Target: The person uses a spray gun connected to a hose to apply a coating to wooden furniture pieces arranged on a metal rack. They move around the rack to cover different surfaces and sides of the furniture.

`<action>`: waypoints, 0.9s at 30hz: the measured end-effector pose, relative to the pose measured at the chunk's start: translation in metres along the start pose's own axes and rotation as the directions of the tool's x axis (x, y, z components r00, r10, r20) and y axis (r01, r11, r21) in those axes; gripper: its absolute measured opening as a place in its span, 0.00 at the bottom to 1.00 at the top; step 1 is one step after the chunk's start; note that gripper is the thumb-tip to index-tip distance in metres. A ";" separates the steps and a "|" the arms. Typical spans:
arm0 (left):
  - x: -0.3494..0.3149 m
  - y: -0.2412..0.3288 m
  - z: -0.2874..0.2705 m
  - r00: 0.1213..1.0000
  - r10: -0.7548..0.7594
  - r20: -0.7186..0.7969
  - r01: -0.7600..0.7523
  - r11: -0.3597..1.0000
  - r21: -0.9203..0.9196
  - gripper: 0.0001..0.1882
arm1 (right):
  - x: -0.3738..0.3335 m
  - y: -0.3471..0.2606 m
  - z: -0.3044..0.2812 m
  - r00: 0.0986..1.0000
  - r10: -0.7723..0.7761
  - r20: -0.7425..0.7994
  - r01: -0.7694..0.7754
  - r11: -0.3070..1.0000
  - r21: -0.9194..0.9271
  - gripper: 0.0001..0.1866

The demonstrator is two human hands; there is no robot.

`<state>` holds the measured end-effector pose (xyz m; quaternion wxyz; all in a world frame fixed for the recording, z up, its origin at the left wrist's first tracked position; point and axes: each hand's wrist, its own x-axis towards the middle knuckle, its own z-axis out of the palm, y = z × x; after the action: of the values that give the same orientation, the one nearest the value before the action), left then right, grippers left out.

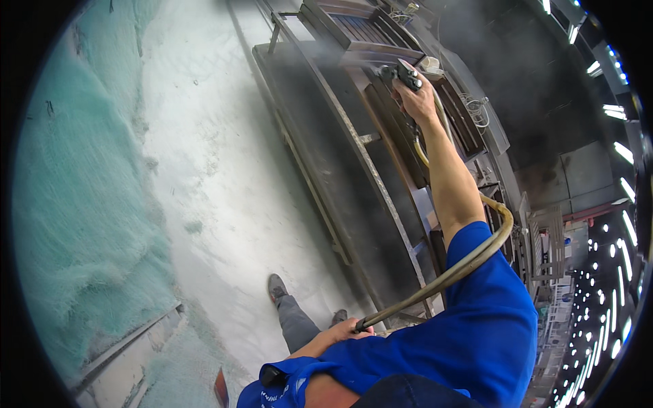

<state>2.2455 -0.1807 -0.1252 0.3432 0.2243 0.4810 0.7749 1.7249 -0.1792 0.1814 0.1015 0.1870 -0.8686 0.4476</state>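
Note:
My right hand (pixel 418 102), arm stretched out to the upper right, is closed round a black spray gun (pixel 408 75). Pale mist hangs off the gun's front end, beside a dark brown slatted panel (pixel 367 27). Lower down, close to my body, my left hand (pixel 347 331) grips a yellowish hose (pixel 469 262). The hose loops up past my blue right sleeve, and a yellowish line runs beside the gun. Dark brown slatted pieces (pixel 459 115) lie beyond my right forearm.
A long dark bench with a metal rail (pixel 343 122) runs alongside me. Pale dust covers the floor (pixel 204 170) where my feet stand. Green netting (pixel 88 204) is heaped at the left. A coiled white cable (pixel 476 111) lies beyond the panels; dark haze hangs behind.

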 end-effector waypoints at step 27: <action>0.020 0.065 -0.038 0.994 -0.004 -0.112 0.001 1.000 -0.026 0.13 | 0.130 -0.003 0.094 0.773 -0.176 0.610 0.610 0.472 -0.637 0.33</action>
<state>2.1860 -0.2081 -0.0833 0.3196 0.1754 0.4896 0.7921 1.6069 -0.2879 0.1735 0.0686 0.4217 -0.8991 -0.0950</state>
